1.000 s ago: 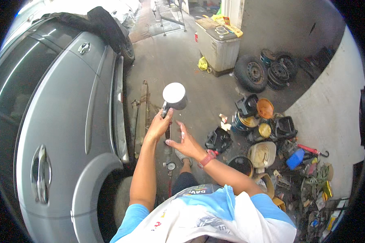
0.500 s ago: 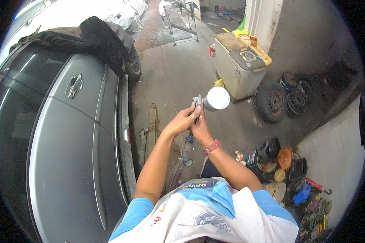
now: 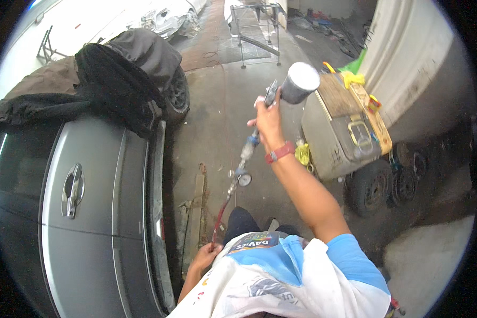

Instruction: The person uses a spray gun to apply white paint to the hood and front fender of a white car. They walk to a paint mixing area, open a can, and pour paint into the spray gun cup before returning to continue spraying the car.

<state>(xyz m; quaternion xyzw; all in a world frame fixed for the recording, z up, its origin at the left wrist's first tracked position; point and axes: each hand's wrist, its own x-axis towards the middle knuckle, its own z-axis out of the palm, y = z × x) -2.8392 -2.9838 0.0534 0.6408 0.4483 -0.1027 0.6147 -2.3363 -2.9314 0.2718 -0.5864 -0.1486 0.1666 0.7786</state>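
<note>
My right hand, with a red watch on its wrist, is wrapped round the handle of a spray gun held out in front of me. The gun's cup is dark-sided with a white lid and tilts to the right. Below the handle hang an inline filter and a round pressure gauge. From there a red air hose runs down to my left hand, closed round it beside my waist. To the left stands a grey car with a chrome door handle, partly draped with black cloth.
A large grey chest with a wooden board and yellow items on top stands at the right. Wheels lean by the wall behind it. Ahead is a metal frame stand. Wooden strips lie beside the car.
My left hand has left the spray gun and dropped to the hose at my waist. My right hand has carried the gun forward and slightly right. The view has shifted forward.
</note>
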